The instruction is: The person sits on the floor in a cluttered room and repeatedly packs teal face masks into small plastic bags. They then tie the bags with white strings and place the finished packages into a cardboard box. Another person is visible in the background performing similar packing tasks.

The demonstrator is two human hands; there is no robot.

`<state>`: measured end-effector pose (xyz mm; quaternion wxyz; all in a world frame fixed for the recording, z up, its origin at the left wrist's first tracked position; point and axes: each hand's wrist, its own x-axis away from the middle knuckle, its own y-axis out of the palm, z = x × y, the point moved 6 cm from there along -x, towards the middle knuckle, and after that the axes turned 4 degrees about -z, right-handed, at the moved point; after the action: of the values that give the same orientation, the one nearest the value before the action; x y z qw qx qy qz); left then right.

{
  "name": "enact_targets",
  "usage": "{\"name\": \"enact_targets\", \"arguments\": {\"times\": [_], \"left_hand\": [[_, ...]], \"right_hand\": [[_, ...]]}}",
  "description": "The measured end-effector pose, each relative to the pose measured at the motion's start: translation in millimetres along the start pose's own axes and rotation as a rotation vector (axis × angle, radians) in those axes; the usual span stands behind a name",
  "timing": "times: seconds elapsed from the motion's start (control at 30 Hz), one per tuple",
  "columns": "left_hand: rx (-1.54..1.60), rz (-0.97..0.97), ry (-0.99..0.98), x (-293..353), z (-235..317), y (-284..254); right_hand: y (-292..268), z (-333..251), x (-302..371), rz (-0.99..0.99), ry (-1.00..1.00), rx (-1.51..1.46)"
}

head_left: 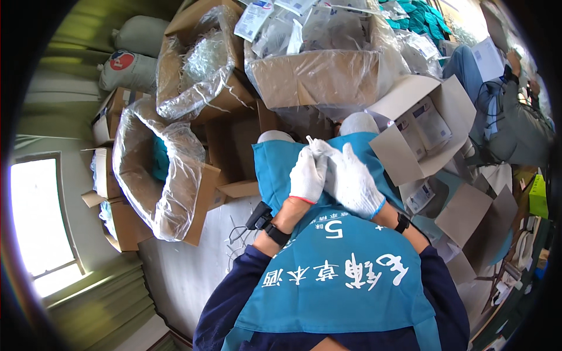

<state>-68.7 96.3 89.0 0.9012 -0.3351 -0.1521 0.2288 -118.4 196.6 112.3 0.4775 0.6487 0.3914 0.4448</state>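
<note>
My left hand [307, 175], in a white knit glove with a red cuff edge, is closed above my lap. Against its fingertips are the pinched fingers of my right hand [354, 182], in a matching glove with a blue cuff edge. A tiny pale tip shows where the fingers meet, and I cannot tell whether it is glove fabric or a held piece. Beneath both hands lies my teal apron [275, 167] with white lettering. Nearest to the right hand stands an open carton [404, 158] holding several white printed packets [432, 126].
Ahead, a plastic-lined carton [319, 79] is heaped with clear bags. Left of it are a carton of shredded plastic strips [205, 58] and a lined carton [190, 199] with teal material inside. Another person [503, 117] sits at the right. Filled sacks [132, 70] rest far left.
</note>
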Motion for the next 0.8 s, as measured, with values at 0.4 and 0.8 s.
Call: {"name": "enact_targets", "arguments": {"times": [0.4, 0.8], "left_hand": [[0.188, 0.441, 0.170, -84, -72, -163], [-0.680, 0.683, 0.025, -225, -21, -377]], "right_hand": [[8, -17, 46, 0.253, 0.162, 0.785], [-66, -29, 100, 0.632, -0.025, 0.570]]}}
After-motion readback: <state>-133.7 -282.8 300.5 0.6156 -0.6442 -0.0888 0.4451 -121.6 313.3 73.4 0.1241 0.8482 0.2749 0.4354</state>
